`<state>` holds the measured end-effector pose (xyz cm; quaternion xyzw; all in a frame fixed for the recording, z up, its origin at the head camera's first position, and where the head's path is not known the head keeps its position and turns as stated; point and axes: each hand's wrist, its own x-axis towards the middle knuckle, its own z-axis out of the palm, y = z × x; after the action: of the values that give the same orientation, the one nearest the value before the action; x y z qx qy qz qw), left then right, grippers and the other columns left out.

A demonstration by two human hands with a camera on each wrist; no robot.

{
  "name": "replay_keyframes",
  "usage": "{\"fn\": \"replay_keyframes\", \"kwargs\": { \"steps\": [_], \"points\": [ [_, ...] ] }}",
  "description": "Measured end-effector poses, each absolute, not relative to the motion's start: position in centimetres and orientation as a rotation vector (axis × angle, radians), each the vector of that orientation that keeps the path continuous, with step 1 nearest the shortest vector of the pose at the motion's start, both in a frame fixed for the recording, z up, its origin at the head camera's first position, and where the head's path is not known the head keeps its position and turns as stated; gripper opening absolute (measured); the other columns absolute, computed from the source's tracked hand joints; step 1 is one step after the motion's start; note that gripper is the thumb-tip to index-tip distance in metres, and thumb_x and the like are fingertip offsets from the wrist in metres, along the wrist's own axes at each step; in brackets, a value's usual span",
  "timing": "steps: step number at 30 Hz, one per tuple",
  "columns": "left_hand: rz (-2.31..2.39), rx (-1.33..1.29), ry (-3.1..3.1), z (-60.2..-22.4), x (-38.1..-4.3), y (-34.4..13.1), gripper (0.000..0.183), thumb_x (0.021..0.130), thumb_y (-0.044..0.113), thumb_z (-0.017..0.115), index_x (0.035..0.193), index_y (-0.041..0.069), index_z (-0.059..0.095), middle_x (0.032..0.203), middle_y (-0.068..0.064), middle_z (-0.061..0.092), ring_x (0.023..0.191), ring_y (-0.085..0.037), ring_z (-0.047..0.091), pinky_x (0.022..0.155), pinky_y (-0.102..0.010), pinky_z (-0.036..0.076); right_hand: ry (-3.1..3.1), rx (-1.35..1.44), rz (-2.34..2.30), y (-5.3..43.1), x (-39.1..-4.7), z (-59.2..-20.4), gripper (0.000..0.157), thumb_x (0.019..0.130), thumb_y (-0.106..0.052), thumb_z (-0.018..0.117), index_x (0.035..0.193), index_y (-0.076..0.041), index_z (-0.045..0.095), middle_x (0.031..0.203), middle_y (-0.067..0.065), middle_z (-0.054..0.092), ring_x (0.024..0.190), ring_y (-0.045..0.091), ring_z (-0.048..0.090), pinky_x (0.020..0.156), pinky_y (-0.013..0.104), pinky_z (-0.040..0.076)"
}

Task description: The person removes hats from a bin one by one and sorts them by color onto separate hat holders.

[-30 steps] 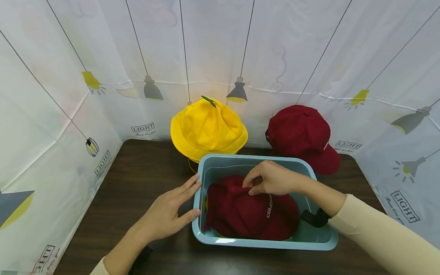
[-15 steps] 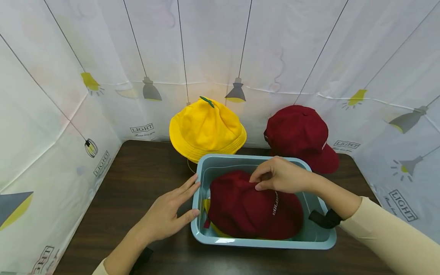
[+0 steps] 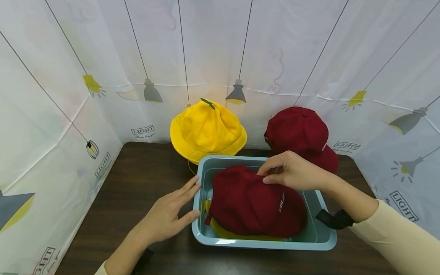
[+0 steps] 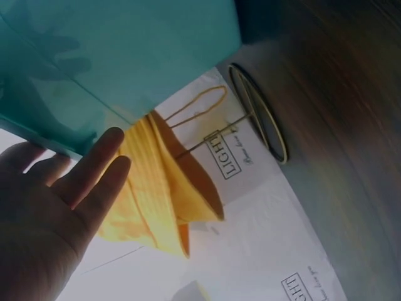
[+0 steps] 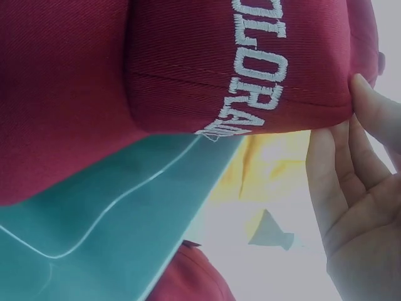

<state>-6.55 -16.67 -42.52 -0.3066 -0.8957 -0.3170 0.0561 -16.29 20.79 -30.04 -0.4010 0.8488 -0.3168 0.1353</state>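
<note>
My right hand (image 3: 295,172) pinches the crown of a dark red baseball cap (image 3: 247,206) between thumb and fingers, over a light blue plastic bin (image 3: 275,245). White embroidered letters on the cap's front show large in the right wrist view, and its brim points right. Yellow fabric (image 3: 228,233) lies beneath it in the bin. My left hand (image 3: 168,214) rests its straight fingertips against the bin's left rim; in the left wrist view its fingers (image 4: 103,157) spread along the bin wall.
Behind the bin, a yellow bucket hat (image 3: 207,130) with a green sprout sits on a thin stand with a ring base (image 4: 282,141). To its right is another dark red cap (image 3: 299,130). A printed white curtain (image 3: 213,46) backs the dark wooden table (image 3: 148,172).
My right hand has lifted the red cap up and to the right, uncovering more yellow fabric at the bin's left and front. The left hand has stayed at the rim.
</note>
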Motion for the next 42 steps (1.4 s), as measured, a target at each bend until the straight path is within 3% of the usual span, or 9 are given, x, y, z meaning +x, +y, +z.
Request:
{"fn": "replay_keyframes", "kwargs": {
  "steps": [10, 27, 42],
  "points": [
    [-0.961, -0.892, -2.721, -42.8, -6.4, -16.3, 0.067, 0.107, 0.044, 0.057, 0.164, 0.015, 0.037, 0.173, 0.008, 0.021, 0.148, -0.022, 0.044, 0.112, -0.056, 0.045, 2.503, -1.178, -0.963, 21.5, -15.8, -28.8, 0.026, 0.091, -0.003, 0.081, 0.109, -0.022, 0.081, 0.097, -0.013, 0.073, 0.083, 0.013, 0.066, 0.068, 0.031, 0.060],
    [-0.813, -0.957, -2.715, -41.9, -7.0, -16.8, 0.070, 0.104, 0.049, 0.059, 0.161, 0.011, 0.044, 0.171, 0.004, 0.029, 0.144, -0.023, 0.050, 0.110, -0.053, 0.048, 2.616, -1.249, -1.049, 22.1, -15.4, -26.4, 0.030, 0.087, 0.002, 0.082, 0.108, -0.020, 0.081, 0.101, -0.012, 0.076, 0.083, 0.011, 0.066, 0.067, 0.027, 0.058],
    [-0.812, -0.968, -2.741, -41.8, -7.8, -17.0, 0.077, 0.101, 0.054, 0.061, 0.162, 0.011, 0.041, 0.171, 0.006, 0.028, 0.144, -0.022, 0.050, 0.110, -0.053, 0.048, 2.749, -1.161, -1.082, 23.1, -15.9, -23.6, 0.031, 0.088, 0.004, 0.081, 0.109, -0.019, 0.081, 0.095, -0.006, 0.076, 0.073, 0.014, 0.065, 0.062, 0.021, 0.055]
  ]
}}
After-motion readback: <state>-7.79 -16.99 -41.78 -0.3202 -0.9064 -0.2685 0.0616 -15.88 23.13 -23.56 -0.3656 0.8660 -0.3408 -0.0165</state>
